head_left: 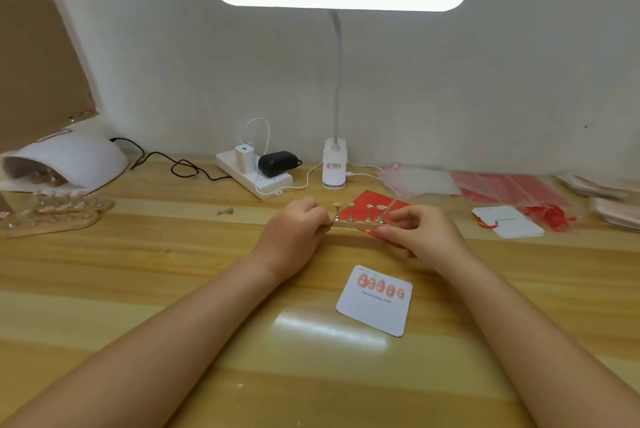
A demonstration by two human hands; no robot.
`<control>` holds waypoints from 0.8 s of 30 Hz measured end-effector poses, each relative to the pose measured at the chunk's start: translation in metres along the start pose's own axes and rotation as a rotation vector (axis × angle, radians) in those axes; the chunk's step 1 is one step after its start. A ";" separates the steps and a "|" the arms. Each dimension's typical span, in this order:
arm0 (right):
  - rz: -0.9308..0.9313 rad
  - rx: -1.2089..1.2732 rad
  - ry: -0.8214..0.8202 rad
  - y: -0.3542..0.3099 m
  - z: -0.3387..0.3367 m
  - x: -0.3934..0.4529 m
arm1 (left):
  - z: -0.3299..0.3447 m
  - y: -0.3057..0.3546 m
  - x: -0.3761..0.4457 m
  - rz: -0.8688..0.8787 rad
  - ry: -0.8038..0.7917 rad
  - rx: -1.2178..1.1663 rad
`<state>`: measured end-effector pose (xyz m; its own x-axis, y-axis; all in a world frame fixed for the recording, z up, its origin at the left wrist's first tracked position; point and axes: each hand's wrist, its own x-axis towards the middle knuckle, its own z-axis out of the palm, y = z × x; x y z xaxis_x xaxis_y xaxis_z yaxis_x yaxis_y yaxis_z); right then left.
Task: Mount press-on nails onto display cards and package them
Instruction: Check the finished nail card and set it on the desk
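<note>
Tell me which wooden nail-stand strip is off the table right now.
The short wooden strip held between the left hand and right hand, with four metal pegs. The two longer wooden strips lie flat at the table's far left.

A narrow wooden holder strip (358,226) is lifted level above the worktop (173,271), pinched at each end. Four small metal stands (360,213) rise upright from it, each topped with a pale pink nail. Nearer than the strip, a white display card (375,310) lies flat and slightly turned, with five pink nails (381,285) in a row along its far edge.
</note>
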<state>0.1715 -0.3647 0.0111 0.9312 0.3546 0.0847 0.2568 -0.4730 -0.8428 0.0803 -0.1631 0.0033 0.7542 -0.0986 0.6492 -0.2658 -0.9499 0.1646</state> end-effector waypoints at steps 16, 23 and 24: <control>-0.198 -0.163 -0.068 0.011 0.001 -0.001 | -0.016 -0.017 -0.008 -0.269 -0.210 -0.239; -0.344 -0.244 -0.044 0.007 0.009 -0.009 | -0.040 -0.084 -0.010 -0.928 0.029 0.243; -0.369 -0.266 -0.037 0.006 0.010 -0.010 | -0.042 -0.093 -0.014 -0.995 -0.054 0.291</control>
<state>0.1616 -0.3628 -0.0005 0.7560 0.5649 0.3308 0.6321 -0.4984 -0.5933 0.0690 -0.0608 0.0103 0.5811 0.7631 0.2828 0.6417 -0.6434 0.4174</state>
